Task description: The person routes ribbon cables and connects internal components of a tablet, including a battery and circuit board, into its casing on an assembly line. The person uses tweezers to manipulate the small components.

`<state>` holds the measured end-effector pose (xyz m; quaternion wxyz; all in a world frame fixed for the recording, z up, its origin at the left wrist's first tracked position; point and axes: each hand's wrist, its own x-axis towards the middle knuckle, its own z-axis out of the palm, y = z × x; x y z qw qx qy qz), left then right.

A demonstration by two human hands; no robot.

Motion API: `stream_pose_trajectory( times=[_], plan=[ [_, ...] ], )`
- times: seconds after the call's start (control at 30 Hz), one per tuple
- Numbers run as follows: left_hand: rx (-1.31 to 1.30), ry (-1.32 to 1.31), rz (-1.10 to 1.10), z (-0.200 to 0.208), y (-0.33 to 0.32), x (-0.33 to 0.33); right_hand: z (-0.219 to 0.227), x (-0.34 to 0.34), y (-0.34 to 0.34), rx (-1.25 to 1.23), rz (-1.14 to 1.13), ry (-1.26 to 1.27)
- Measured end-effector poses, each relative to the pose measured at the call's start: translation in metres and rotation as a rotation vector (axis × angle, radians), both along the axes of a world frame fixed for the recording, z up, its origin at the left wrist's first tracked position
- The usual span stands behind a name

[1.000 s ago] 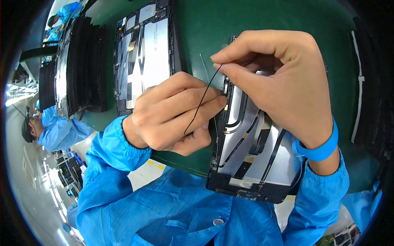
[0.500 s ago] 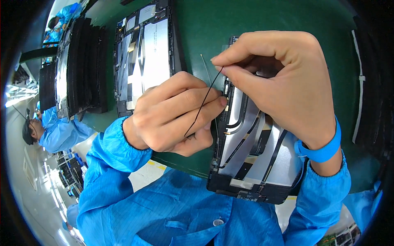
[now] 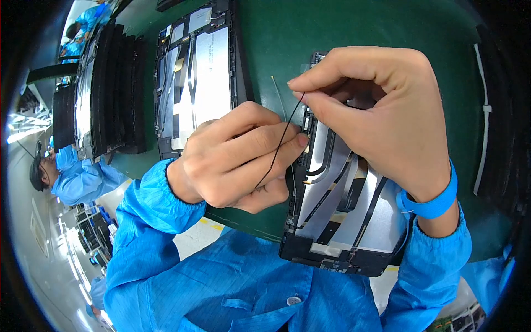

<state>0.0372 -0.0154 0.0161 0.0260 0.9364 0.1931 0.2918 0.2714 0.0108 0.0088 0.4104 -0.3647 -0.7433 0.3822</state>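
An open tablet chassis point(image 3: 337, 221) with silver shielding and black flat cables lies on the green mat in front of me. My right hand point(image 3: 381, 116) hovers over its upper part, thumb and forefinger pinching the top of a thin black wire point(image 3: 279, 149). My left hand point(image 3: 238, 160) rests at the chassis's left edge, fingers curled around the lower run of the same wire. A second thin pale wire point(image 3: 279, 97) sticks up beside the black one. My right wrist wears a blue strap point(image 3: 434, 202).
Another open tablet chassis point(image 3: 199, 72) lies on the green mat point(image 3: 343, 27) at the upper left, next to a stack of black trays point(image 3: 105, 94). A person in blue clothing point(image 3: 72, 171) is at the far left. A white strip point(image 3: 484, 122) runs along the right.
Both hands have stayed nearly in place, still holding the black wire; my right hand has shifted very slightly.
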Motion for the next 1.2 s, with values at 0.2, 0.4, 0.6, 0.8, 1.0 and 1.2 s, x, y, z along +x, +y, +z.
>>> stream_pose_trajectory(
  times=[0.2,0.4,0.6,0.8,1.0,1.2],
  plan=[
    [0.054,0.04,-0.002,0.001,0.0,0.0,0.0,-0.003,0.0,-0.016,-0.01,0.013],
    [0.07,0.065,-0.015,0.004,0.001,0.0,0.001,-0.005,-0.002,-0.026,-0.037,0.032],
    [-0.036,0.078,-0.013,0.01,0.002,-0.001,0.001,-0.006,-0.001,0.0,-0.086,0.047],
    [-0.073,0.099,-0.022,0.014,0.004,0.003,-0.007,-0.002,0.001,0.092,-0.092,0.042],
    [-0.1,0.136,0.02,0.018,0.002,0.004,-0.002,-0.003,-0.003,0.146,-0.126,0.099],
    [-0.114,0.147,0.038,0.021,0.001,0.003,0.004,-0.003,-0.009,0.079,-0.144,0.199]
  ],
)
